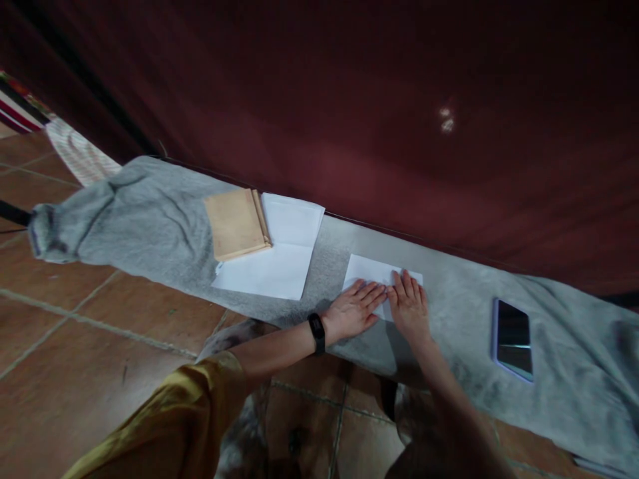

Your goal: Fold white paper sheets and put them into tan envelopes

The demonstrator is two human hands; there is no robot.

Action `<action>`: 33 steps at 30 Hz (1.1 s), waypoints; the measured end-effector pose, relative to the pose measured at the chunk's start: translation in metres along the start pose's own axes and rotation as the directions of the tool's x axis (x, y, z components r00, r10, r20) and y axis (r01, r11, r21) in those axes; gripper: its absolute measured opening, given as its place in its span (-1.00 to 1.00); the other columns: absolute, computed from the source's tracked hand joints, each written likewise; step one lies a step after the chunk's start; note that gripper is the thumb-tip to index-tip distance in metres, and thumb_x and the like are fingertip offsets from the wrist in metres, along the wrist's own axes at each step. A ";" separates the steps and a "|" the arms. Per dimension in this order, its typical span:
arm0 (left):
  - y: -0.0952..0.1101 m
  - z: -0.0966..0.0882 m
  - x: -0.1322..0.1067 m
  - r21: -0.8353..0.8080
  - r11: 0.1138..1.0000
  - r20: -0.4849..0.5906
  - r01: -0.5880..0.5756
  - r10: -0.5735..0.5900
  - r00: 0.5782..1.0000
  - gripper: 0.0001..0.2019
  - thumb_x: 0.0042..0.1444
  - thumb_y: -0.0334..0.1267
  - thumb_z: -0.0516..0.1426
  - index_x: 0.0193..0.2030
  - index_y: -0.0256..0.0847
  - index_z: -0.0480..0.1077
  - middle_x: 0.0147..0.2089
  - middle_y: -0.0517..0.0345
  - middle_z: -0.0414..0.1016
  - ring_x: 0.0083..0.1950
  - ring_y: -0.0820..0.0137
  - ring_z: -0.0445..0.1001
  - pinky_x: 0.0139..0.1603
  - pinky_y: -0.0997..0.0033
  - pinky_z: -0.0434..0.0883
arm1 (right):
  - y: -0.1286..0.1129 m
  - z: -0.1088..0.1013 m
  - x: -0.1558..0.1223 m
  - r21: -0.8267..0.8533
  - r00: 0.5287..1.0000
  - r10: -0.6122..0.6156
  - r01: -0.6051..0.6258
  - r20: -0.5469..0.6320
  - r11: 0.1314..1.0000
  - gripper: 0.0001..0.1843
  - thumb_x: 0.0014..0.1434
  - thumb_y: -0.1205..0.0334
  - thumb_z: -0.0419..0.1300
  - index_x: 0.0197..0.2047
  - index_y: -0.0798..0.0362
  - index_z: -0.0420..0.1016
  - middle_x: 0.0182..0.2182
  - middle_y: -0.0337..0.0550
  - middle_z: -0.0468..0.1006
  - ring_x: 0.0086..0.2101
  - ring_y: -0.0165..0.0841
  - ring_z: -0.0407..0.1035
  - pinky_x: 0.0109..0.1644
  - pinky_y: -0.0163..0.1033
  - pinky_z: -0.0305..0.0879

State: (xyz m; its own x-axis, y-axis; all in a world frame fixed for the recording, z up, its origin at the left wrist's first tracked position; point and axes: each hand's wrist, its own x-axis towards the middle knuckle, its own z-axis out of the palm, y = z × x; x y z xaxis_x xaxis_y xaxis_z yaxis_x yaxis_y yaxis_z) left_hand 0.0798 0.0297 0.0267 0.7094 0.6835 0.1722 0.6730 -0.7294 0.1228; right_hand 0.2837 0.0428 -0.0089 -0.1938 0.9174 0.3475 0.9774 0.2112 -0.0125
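A small white sheet of paper lies on the grey cloth in front of me, partly covered by both hands. My left hand rests flat on its left and lower part, fingers stretched out toward the right. Palm down, my right hand presses on the right part with its fingers pointing away from me. The fingertips of the two hands come close together near the middle of the sheet. Whether the paper is folded beneath them I cannot tell.
A grey cloth covers the long narrow surface. On the left, brown envelopes lie over larger white paper sheets. A phone lies at the right. Behind rises a dark red panel; below is a tiled floor.
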 end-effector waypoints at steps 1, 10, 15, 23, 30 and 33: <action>0.000 0.000 0.000 -0.003 1.000 -0.002 0.001 -0.001 1.000 -0.44 0.45 -0.09 -0.04 0.50 -0.28 0.12 0.54 -0.06 0.14 0.55 0.21 0.10 0.55 0.09 -0.07 | 0.001 0.000 0.000 -0.003 1.000 -0.006 0.006 0.002 1.000 -0.39 0.52 0.07 -0.21 0.46 0.17 0.23 0.43 0.20 0.22 0.36 0.01 0.15 0.38 0.16 0.10; 0.000 -0.005 0.001 -0.025 1.000 0.021 0.002 -0.002 1.000 -0.44 0.45 -0.10 -0.04 0.49 -0.29 0.14 0.54 -0.07 0.14 0.55 0.20 0.10 0.55 0.06 -0.06 | 0.004 -0.004 -0.002 -0.005 0.998 -0.057 0.057 0.032 0.998 -0.41 0.52 0.10 -0.18 0.47 0.18 0.20 0.44 0.20 0.19 0.39 -0.02 0.09 0.41 0.16 0.07; -0.003 -0.007 -0.001 -0.027 1.000 0.016 -0.005 0.005 1.000 -0.44 0.45 -0.07 -0.03 0.48 -0.28 0.14 0.54 -0.05 0.15 0.55 0.23 0.09 0.56 0.07 -0.06 | 0.002 -0.007 0.000 -0.022 0.999 -0.017 0.018 0.045 1.000 -0.41 0.52 0.09 -0.17 0.48 0.16 0.19 0.44 0.17 0.20 0.38 -0.03 0.11 0.41 0.14 0.05; -0.010 0.000 0.006 -0.005 0.992 -0.054 0.125 -0.125 0.991 -0.43 0.47 -0.01 -0.10 0.46 -0.31 0.17 0.53 -0.11 0.15 0.56 0.20 0.07 0.57 0.00 -0.03 | -0.005 -0.012 0.003 -0.003 0.998 0.034 -0.033 0.053 0.999 -0.42 0.50 0.11 -0.10 0.48 0.13 0.18 0.44 0.13 0.21 0.37 -0.05 0.14 0.42 0.11 0.02; -0.012 0.008 0.033 -0.014 0.973 -0.094 0.229 -0.230 0.969 -0.46 0.46 -0.09 -0.12 0.46 -0.30 0.19 0.52 -0.09 0.18 0.56 0.15 0.08 0.56 -0.07 0.01 | -0.008 -0.012 0.004 0.034 0.998 0.053 -0.055 0.039 0.998 -0.44 0.50 0.13 -0.07 0.47 0.12 0.21 0.43 0.13 0.22 0.39 -0.04 0.12 0.42 0.13 0.04; -0.014 0.013 0.042 -0.021 0.968 -0.104 0.250 -0.250 0.963 -0.46 0.45 -0.11 -0.11 0.47 -0.28 0.18 0.52 -0.06 0.18 0.56 0.16 0.08 0.56 -0.08 0.00 | -0.008 -0.012 0.003 0.049 0.998 0.051 -0.053 0.034 0.997 -0.45 0.49 0.15 -0.06 0.46 0.13 0.22 0.44 0.14 0.21 0.40 -0.03 0.10 0.42 0.15 0.03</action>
State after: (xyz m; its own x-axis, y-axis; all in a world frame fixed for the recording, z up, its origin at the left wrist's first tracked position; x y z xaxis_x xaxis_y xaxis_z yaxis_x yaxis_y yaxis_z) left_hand 0.1032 0.0688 0.0191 0.4924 0.8376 0.2365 0.8242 -0.5361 0.1825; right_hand 0.2759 0.0399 0.0037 -0.1460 0.9380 0.3144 0.9809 0.1785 -0.0768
